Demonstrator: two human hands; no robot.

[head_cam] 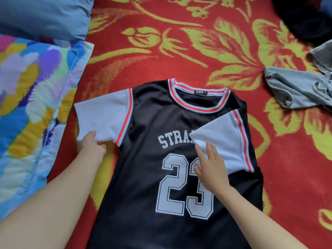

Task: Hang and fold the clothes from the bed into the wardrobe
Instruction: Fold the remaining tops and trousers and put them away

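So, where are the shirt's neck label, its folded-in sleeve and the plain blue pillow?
Neck label [200,92]: head view, on the small black tag inside the collar.
Folded-in sleeve [224,133]: head view, on the middle of its white cloth.
Blue pillow [45,15]: head view, on its plain cloth, top left.

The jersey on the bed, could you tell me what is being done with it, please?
A person is folding a black jersey that lies face up on the red flowered bedspread. Their right hand rests flat on the folded sleeve, which is turned in over the chest lettering. Their left hand holds the lower edge of the other sleeve, which lies spread out and not yet folded. A grey denim garment lies crumpled further right.
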